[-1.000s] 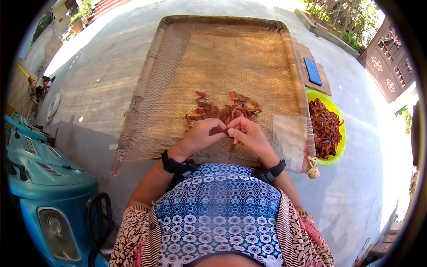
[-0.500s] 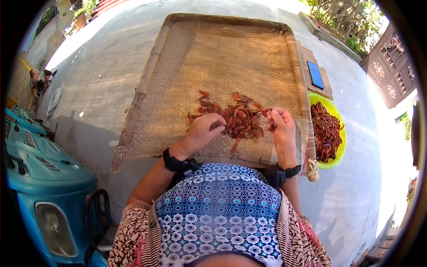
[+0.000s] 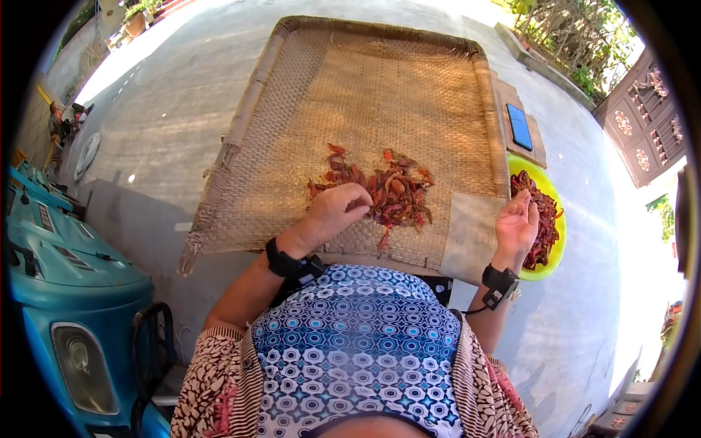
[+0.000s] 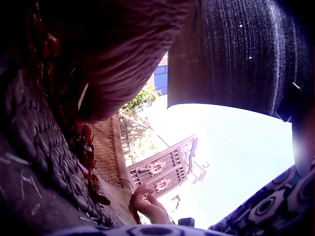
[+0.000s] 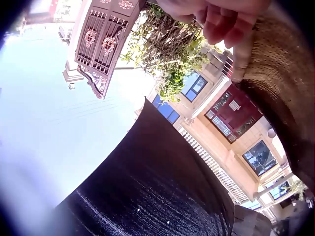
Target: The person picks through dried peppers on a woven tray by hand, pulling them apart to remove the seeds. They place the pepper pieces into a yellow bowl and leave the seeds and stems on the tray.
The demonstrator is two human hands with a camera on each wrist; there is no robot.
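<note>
The left hand [image 3: 334,213] hovers at the near left of dried red peppers [image 3: 394,191] heaped on a woven tray [image 3: 365,95]. Its fingers are loosely bent, with a small gap to the thumb and nothing visible between them. Over the left rim of a yellow-green bowl [image 3: 558,241] the right hand [image 3: 517,228] is turned palm up, fingers parted, beside the red peppers [image 3: 542,208] inside. In the left wrist view the left hand [image 4: 123,59] is a dark close-up, with the right hand [image 4: 151,209] beyond. Bent fingers of the right hand [image 5: 221,19] show in the right wrist view.
A blue-screened phone [image 3: 519,127] lies on a board [image 3: 539,150] right of the tray. A pale sheet [image 3: 467,233] covers the tray's near right corner. At the left stands a teal vehicle [image 3: 73,270]; a person [image 3: 58,120] sits at the far left.
The right hand has parted from the left and moved right to the bowl. The red piece it carried half a second ago no longer shows in it. The left hand has barely moved.
</note>
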